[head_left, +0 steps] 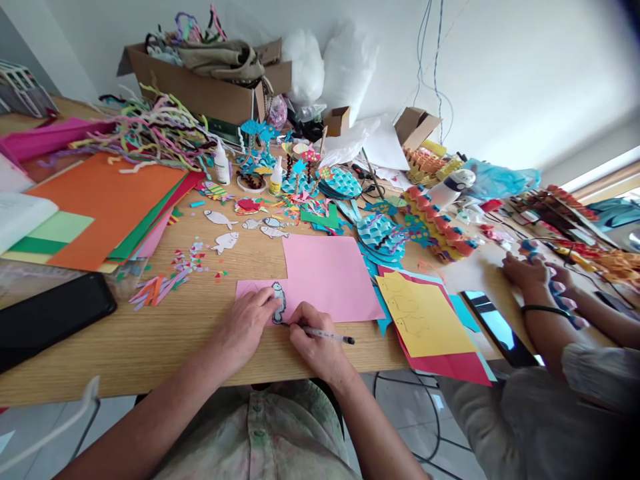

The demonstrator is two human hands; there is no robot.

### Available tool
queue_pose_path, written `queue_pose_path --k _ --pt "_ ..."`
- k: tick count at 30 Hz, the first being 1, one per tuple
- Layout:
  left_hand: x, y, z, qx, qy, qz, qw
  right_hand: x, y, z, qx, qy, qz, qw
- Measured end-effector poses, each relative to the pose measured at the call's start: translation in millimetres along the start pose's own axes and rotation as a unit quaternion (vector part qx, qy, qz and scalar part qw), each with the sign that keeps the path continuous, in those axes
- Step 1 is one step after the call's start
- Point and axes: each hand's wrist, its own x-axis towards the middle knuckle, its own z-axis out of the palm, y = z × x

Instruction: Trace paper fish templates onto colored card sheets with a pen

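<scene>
My right hand (pixel 320 343) grips a pen (pixel 330 334), its tip by the lower end of a small paper fish cutout (pixel 278 301). That cutout lies upright on the narrow left part of a pink paper sheet (pixel 335 277). Fingertips of my left hand (pixel 250 323) press on the cutout and the pink paper, the hand lying flat with fingers extended. Several white fish cutouts (pixel 226 241) lie behind the pink sheet. To its right, yellow paper (pixel 425 313) with pencilled fish outlines rests on red paper (pixel 453 367).
Coloured paper (pixel 115 200) is stacked at the left, near a black phone (pixel 55 320). Glue bottles (pixel 221 163), paper scraps (pixel 190 260) and blue paper crafts (pixel 383 237) stand behind. A co-worker's hands (pixel 530 273) hold an egg-carton piece at right, beside another phone (pixel 497 327).
</scene>
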Motion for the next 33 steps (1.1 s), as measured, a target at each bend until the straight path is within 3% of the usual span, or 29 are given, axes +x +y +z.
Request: queue_pose_path --k 14,33 --pt "-1 -6 3.8 -0.024 0.014 -0.002 1.0 4 -1 1 0.059 0.008 0.012 0.998" --pt "-1 -8 -1.4 -0.071 0.009 0.007 0.997 10 -2 10 0.012 0.0 0.006 1.0"
